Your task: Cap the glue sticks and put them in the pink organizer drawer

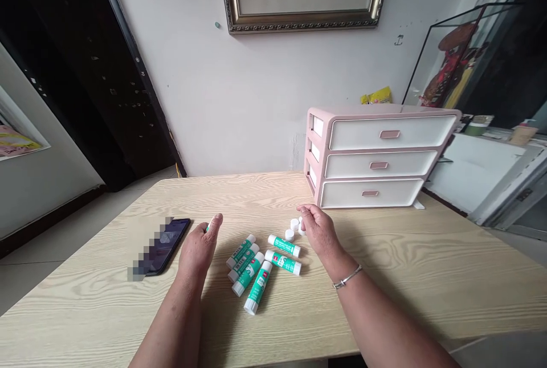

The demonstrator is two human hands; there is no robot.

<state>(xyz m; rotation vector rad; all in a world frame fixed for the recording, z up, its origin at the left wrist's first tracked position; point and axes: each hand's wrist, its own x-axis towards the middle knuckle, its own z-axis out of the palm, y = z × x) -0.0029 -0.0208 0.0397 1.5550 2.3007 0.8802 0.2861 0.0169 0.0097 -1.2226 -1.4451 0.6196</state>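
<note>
My left hand [200,245] is closed with the thumb up, around a glue stick [208,227] of which only a green and white sliver shows. Beside white round caps [289,235] on the table, my right hand [317,231] is closed in a pinch; what its fingers hold, if anything, is hidden. Between the hands lie several green-and-white glue sticks [249,273] in a slanted row. Two more, an upper glue stick [284,245] and a lower glue stick [282,262], lie to their right, near my right hand.
A dark phone [168,248], partly pixelated, lies left of my left hand. At the back right stands a pink and white drawer unit [382,157] with a yellow packet [378,96] on top. The wooden table [106,305] meets the wall, below a framed picture [303,20].
</note>
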